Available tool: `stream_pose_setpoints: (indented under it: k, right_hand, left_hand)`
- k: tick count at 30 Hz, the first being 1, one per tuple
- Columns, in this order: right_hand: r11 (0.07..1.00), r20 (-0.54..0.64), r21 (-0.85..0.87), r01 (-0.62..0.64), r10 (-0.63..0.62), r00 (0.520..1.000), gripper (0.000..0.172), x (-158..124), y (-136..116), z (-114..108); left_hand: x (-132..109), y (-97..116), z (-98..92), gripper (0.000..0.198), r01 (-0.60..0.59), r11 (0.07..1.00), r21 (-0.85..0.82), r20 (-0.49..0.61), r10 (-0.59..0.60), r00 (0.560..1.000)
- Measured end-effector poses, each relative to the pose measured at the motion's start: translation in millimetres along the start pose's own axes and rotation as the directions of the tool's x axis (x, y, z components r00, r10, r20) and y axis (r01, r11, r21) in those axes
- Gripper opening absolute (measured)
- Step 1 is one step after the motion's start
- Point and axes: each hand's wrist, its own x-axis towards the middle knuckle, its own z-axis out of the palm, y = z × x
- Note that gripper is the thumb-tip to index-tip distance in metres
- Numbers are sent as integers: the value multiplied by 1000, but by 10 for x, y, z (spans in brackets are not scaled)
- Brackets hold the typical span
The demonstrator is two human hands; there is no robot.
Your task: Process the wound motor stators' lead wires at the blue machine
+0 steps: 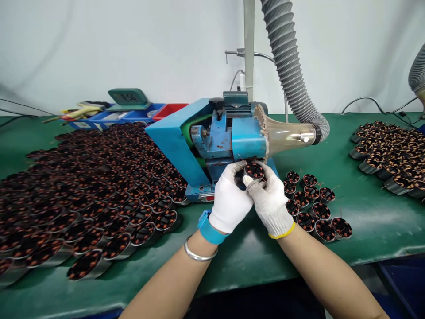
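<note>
On the green table [375, 226], the left hand [230, 197] and right hand [270, 201] (both gloved) pinch one wound ring [254, 171] near the blue machine [249, 142]; I think steady, level holding serves best

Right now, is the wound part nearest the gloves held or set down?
Held: the left hand and right hand both close around the wound part.

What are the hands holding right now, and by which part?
A copper-wound stator, held by its outer side between the left hand and right hand.
</note>
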Motion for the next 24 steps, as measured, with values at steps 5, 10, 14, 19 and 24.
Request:
stream_pose_setpoints:
  k: [5, 10, 14, 19, 24]
  right_hand:
    - [998, 10, 29, -63, 63, 998, 45, 40, 29, 17]
    - [997, -5, -70, 8, -8, 1000, 46, -47, 47, -5]
    - [949, 238, -148, 278, -238, 942, 63, -229, 47, -170]
    - [939, 385, -12, 343, -312, 868, 69, -301, 154, -298]
    - [951, 421, 3, 310, -282, 862, 53, -304, 291, -283]
  left_hand:
    - [24, -13, 29, 43, 12, 999, -34, 1, -12, 1000]
    - [-49, 56, 31, 49, 57, 984, -166, -47, -66, 997]
    - [-251, 236, -204, 47, 292, 812, -505, -31, -355, 934]
    - [-486, 400, -659, 29, 491, 183, -852, 295, -607, 738]
    - [-690, 414, -1060, 36, 361, 73, -930, 223, -669, 709]
